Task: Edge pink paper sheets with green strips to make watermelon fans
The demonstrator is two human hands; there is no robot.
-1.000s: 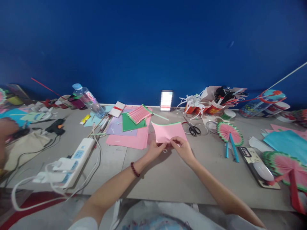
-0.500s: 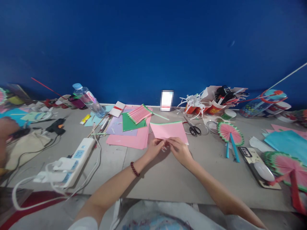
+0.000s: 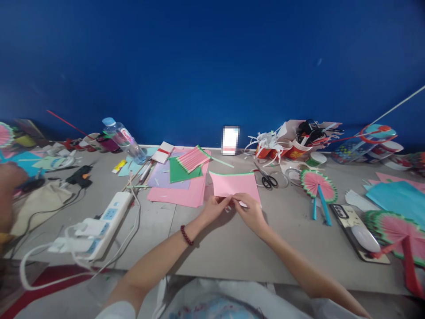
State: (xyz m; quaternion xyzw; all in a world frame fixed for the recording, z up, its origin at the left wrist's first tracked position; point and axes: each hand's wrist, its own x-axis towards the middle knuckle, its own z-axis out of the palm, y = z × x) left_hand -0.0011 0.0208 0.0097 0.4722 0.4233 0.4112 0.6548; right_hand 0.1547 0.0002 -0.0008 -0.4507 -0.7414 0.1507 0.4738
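Observation:
A sheet of pink paper [image 3: 236, 183] with a green strip along its far edge lies before me, its surface slightly bowed. My left hand [image 3: 215, 209] pinches its near edge from the left. Close beside it, my right hand [image 3: 247, 210] pinches the same edge, the fingertips of both hands nearly meeting. A pleated pink and green paper [image 3: 193, 158] rests on a green sheet [image 3: 182, 173] to the left, over larger pink sheets [image 3: 175, 196]. To the right of the paper lie black-handled scissors [image 3: 268, 180].
A white power strip [image 3: 111, 221] and a tilted plastic bottle [image 3: 125, 139] are on the left. Paper fans [image 3: 319, 186], a phone [image 3: 345, 221] and a white mouse [image 3: 365, 237] lie right. Cups of paper strips [image 3: 264, 148] stand at the back. Another person's hand [image 3: 9, 181] blurs at far left.
My fingers have shifted slightly along the paper's near edge, and the sheet has bowed a little more. At the far left the other person's hand has moved slightly.

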